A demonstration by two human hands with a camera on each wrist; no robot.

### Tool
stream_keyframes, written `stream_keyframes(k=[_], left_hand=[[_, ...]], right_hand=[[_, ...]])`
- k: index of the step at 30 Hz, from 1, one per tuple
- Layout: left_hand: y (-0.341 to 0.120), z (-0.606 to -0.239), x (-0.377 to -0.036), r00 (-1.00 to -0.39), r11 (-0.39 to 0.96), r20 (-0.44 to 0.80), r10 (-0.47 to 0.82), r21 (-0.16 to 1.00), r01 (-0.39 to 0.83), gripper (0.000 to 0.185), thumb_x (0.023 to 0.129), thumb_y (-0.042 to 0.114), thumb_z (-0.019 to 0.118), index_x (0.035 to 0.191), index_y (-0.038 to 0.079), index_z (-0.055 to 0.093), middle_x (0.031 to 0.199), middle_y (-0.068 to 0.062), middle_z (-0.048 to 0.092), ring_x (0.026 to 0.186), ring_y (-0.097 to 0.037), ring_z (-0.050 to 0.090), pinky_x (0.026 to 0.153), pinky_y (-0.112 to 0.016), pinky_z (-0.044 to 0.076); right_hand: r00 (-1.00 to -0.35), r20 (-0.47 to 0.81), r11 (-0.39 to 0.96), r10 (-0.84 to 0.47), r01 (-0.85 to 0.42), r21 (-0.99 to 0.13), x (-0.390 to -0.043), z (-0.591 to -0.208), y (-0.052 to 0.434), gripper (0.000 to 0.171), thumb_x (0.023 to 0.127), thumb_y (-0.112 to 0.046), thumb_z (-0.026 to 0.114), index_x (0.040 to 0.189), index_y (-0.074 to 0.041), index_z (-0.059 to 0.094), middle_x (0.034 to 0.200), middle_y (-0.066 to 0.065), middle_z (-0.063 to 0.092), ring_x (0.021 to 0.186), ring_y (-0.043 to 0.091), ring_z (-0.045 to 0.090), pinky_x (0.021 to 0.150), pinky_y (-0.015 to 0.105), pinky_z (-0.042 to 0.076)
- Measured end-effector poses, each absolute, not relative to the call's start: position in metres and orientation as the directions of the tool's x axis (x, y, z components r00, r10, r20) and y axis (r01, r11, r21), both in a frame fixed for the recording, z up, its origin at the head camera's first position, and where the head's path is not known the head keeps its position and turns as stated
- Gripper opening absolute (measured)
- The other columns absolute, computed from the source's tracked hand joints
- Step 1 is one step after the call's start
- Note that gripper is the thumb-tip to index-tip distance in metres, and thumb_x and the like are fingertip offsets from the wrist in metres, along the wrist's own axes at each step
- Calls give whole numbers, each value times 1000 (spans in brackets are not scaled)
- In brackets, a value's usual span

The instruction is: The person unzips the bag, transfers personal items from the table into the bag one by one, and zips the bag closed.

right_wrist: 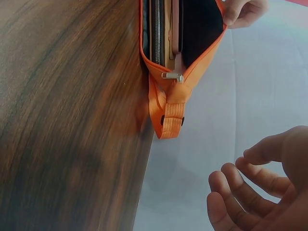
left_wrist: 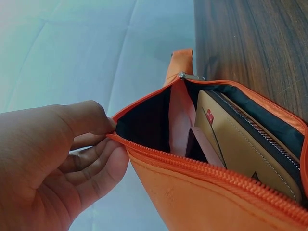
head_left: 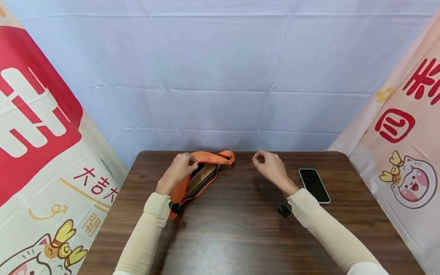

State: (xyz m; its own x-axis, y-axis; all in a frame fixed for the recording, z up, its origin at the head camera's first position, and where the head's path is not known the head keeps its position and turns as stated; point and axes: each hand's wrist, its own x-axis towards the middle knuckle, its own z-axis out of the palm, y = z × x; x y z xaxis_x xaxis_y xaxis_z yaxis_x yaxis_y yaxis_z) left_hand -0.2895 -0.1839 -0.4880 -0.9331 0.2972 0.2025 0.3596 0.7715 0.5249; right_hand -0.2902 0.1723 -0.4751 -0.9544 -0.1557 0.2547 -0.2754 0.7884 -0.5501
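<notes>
An orange zippered waist bag (head_left: 180,189) lies unzipped at the left of the table. My left hand (head_left: 177,171) pinches the edge of its opening between thumb and fingers, pulling that side outward. Inside, the left wrist view shows a tan zippered wallet (left_wrist: 240,144) with a small red tag, and a flat pink item (left_wrist: 204,147) next to it. The dark lining (left_wrist: 144,118) shows beside them. My right hand (head_left: 272,168) hovers to the right of the bag, fingers loosely curled, holding nothing. In the right wrist view, the bag's metal zipper pull (right_wrist: 172,76) sits at the near end.
A smartphone (head_left: 314,186) with a dark screen and white edge lies on the wooden table (head_left: 233,229), right of my right hand. The bag's orange strap (head_left: 209,156) loops near the far table edge. A pale cloth (head_left: 220,76) hangs behind, with printed cloths at both sides.
</notes>
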Motion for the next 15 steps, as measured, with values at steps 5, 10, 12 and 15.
stream_keyframes(k=[5, 10, 12, 15], left_hand=[[-184, -488, -290, -934, 774, 204, 292, 524, 356, 14, 104, 14, 70, 107, 3, 78, 103, -13, 73, 87, -21, 71, 78, -37, 63], [-183, -488, -290, -935, 778, 200, 291, 520, 353, 14, 104, 14, 70, 107, 3, 78, 103, -13, 73, 87, -20, 71, 78, -37, 62], [-184, -489, -290, -935, 777, 200, 293, 520, 354, 14, 104, 14, 70, 107, 3, 78, 103, -13, 73, 87, -20, 71, 78, -37, 62], [-184, -489, -290, -934, 775, 199, 296, 521, 357, 15, 104, 14, 70, 107, 2, 78, 103, -13, 73, 87, -21, 71, 78, -37, 62]], right_hand=[[-958, 254, 796, -130, -254, -550, -291, -476, 177, 13, 102, -24, 66, 103, -16, 76, 96, 5, 76, 80, 23, 67, 73, 43, 53], [-961, 250, 799, -120, -243, -550, -291, -477, 182, 14, 102, -24, 65, 104, -16, 76, 97, 6, 77, 83, 25, 69, 75, 45, 54], [-961, 252, 801, -117, -241, -548, -291, -478, 184, 14, 102, -24, 65, 104, -16, 76, 97, 6, 77, 83, 25, 69, 75, 45, 54], [-961, 253, 803, -112, -238, -546, -291, -480, 188, 15, 103, -24, 64, 104, -16, 77, 97, 6, 77, 82, 24, 68, 75, 45, 53]])
